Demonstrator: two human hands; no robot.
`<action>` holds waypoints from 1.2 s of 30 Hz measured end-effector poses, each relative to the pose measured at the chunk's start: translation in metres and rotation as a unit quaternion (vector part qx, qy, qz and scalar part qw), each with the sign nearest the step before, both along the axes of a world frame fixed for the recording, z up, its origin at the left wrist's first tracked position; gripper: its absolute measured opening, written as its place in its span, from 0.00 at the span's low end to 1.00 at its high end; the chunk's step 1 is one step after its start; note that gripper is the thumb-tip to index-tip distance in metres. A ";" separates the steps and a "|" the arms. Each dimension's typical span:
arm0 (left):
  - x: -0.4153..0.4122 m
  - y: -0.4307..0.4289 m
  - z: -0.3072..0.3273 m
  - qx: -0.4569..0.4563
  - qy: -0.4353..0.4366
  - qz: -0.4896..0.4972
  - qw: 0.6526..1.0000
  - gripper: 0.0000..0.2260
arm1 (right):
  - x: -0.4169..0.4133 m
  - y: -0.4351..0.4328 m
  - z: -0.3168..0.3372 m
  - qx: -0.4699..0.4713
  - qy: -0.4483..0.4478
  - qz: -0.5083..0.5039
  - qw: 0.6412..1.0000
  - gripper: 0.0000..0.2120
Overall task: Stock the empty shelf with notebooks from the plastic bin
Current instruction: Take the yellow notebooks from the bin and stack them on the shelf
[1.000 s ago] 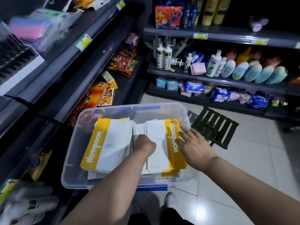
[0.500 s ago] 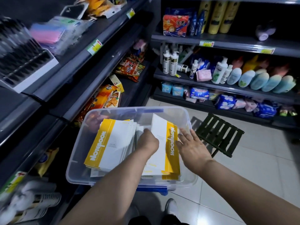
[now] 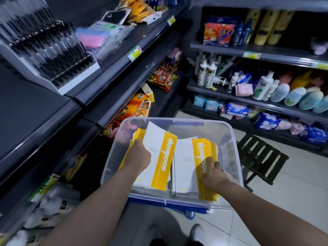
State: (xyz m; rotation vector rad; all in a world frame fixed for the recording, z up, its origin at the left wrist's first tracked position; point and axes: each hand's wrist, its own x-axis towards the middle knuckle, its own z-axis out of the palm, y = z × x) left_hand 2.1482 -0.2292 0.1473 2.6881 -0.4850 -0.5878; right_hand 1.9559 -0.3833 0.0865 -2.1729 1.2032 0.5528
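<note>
Left hand (image 3: pixel 137 154) pinching a notebook (image 3: pixel 158 157), tilted up at 10 o'clock in the plastic bin (image 3: pixel 232 139), ready for the dark shelf (image 3: pixel 26 110) at 9 o'clock. Right hand (image 3: pixel 212 172), fingers (image 3: pixel 210 161) spread flat, steadying the stack (image 3: pixel 195 167) at 3 o'clock. Compared with a second ago: notebook lifted clear, right hand moved onto stack.

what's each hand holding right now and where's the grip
The left hand grips a notebook by its left long edge, lifted at a tilt. The right hand lies flat on the right stack, holding nothing.
</note>
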 end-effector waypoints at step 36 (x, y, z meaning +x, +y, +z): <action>0.005 0.022 0.062 -0.350 0.025 0.108 0.930 0.28 | 0.012 -0.019 0.099 -0.041 -0.350 -0.022 0.935 0.33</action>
